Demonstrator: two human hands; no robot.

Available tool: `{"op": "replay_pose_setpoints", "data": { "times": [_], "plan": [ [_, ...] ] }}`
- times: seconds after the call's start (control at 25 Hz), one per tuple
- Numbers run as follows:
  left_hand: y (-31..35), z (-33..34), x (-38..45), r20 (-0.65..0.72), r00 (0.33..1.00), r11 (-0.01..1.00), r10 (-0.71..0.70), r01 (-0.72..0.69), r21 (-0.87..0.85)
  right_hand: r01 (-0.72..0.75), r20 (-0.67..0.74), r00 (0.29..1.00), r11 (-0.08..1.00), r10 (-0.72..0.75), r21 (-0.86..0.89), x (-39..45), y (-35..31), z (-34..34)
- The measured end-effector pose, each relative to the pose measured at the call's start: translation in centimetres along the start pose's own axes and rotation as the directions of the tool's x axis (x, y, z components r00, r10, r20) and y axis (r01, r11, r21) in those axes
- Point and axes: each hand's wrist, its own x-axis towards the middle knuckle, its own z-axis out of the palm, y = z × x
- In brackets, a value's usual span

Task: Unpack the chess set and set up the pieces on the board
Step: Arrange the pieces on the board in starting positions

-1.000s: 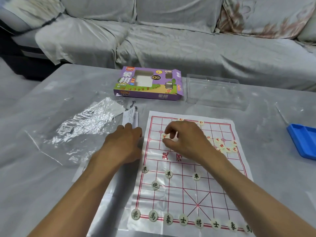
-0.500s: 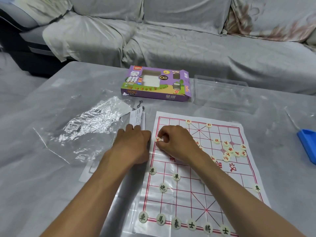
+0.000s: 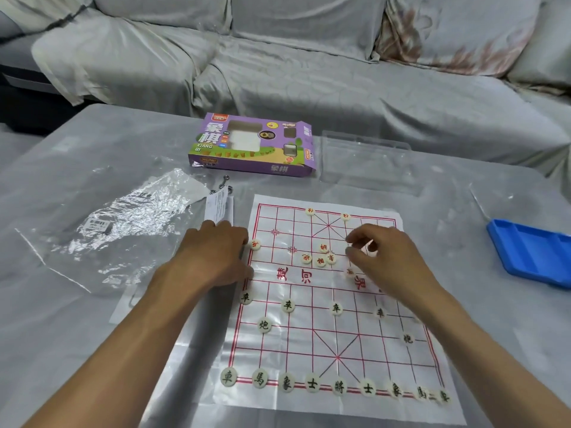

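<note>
The paper chess board [image 3: 309,341] with a red grid lies flat on the table. Black-lettered pieces [image 3: 312,383] fill its near rows. One red-lettered piece [image 3: 255,244] sits on the left edge line and two stand in the far row [image 3: 310,211]. A loose cluster of red pieces [image 3: 321,257] lies mid-board. My left hand [image 3: 213,257] rests on the board's left edge, palm down. My right hand [image 3: 383,264] hovers over the right of the cluster, thumb and forefinger slightly apart with nothing seen between them. It hides some pieces.
The purple chess box [image 3: 253,146] lies beyond the board with a clear plastic tray [image 3: 367,162] to its right. A crumpled plastic bag [image 3: 123,223], a paper tag [image 3: 217,208] and a small metal chain lie left. A blue tray [image 3: 531,251] sits at the right edge.
My right hand set a red piece on the board's left edge line, let it go and moved right over the loose red pieces. My left hand stayed on the board's edge.
</note>
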Motion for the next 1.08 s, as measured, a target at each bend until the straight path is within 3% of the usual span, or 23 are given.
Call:
{"op": "replay_pose_setpoints", "data": {
  "times": [0.12,0.44,0.52,0.76,1.08],
  "plan": [
    [0.2,0.6,0.0,0.004,1.000,0.999,-0.001,0.001,0.034,-0.045,-0.004,0.999,0.999,0.045,0.001,0.2,1.3,-0.2],
    [0.3,0.4,0.3,0.025,1.000,1.000,-0.010,0.009,0.025,0.136,0.169,0.980,0.974,-0.105,-0.182,1.5,0.9,2.3],
    [0.2,0.5,0.3,0.026,1.000,1.000,-0.013,0.012,0.027,0.115,0.165,0.982,0.983,-0.090,-0.146,1.6,1.3,1.6],
    [0.1,0.5,0.4,0.027,1.000,1.000,-0.014,0.013,0.021,-0.080,-0.034,0.997,0.984,0.075,-0.160,2.6,5.3,-1.9],
    [0.1,0.7,0.3,0.019,1.000,0.999,-0.007,0.006,0.040,-0.002,0.136,0.990,0.982,0.028,-0.190,2.5,5.4,-1.3]
  ]
}}
